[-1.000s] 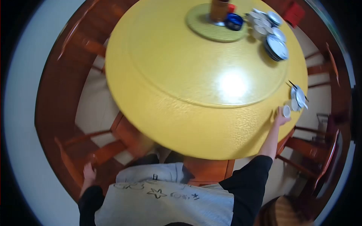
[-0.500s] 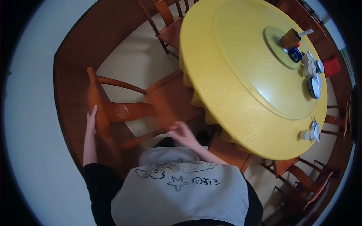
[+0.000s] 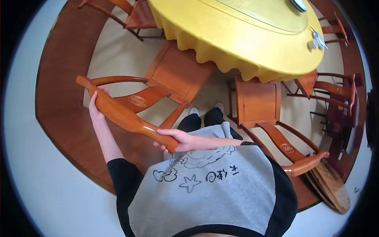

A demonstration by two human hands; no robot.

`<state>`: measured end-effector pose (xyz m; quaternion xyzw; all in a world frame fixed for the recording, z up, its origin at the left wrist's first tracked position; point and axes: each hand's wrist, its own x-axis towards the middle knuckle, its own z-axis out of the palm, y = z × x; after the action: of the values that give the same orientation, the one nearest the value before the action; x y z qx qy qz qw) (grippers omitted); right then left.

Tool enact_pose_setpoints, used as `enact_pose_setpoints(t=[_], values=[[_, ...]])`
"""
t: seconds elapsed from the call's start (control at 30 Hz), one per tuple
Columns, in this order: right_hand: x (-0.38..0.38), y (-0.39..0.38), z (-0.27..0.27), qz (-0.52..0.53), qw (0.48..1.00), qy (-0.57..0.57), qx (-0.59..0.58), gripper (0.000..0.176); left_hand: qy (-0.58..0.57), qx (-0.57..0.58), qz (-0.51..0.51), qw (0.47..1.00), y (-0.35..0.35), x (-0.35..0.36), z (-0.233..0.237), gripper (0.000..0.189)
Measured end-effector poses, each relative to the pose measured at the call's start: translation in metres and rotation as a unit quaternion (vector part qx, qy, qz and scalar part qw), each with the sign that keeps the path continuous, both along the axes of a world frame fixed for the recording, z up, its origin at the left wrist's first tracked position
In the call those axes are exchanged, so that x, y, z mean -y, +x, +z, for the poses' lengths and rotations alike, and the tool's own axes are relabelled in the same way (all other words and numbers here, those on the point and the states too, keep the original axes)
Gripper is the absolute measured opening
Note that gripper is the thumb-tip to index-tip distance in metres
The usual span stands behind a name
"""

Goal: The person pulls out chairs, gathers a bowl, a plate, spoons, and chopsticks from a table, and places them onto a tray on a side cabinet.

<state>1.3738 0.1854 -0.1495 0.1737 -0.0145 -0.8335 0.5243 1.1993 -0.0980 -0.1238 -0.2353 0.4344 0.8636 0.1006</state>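
A wooden armchair [image 3: 173,75] stands in front of me, its seat half under the round table with the yellow cloth [image 3: 237,35]. Both my hands grip its curved top rail. My left hand [image 3: 96,108] holds the rail near its left end. My right hand [image 3: 173,140] is closed on the rail's right end, close to my chest. My feet show on the floor just beside the chair's seat.
A second wooden armchair [image 3: 260,106] stands at my right, a third [image 3: 327,89] further right, another [image 3: 134,14] at the far left of the table. White cups and dishes [image 3: 317,39] sit at the table's right edge. A dark wood band rings the pale floor.
My right hand left the cup at the table's edge and took the chair's top rail. I have stepped back from the table, and both hands now hold the chair.
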Motion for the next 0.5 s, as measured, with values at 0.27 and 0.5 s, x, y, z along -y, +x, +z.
enact_pose_setpoints(t=[0.27, 0.5], values=[[-0.044, -0.004, 0.026, 0.033, 0.989, 0.140, -0.031, 0.015, 0.016, 0.002, -0.068, 0.998, 0.000, -0.016, -0.004, 0.026], [-0.145, -0.002, 0.033, 0.077, 0.983, 0.162, -0.037, 0.017, 0.017, -0.009, -0.050, 0.999, 0.029, -0.109, 0.003, 0.026]])
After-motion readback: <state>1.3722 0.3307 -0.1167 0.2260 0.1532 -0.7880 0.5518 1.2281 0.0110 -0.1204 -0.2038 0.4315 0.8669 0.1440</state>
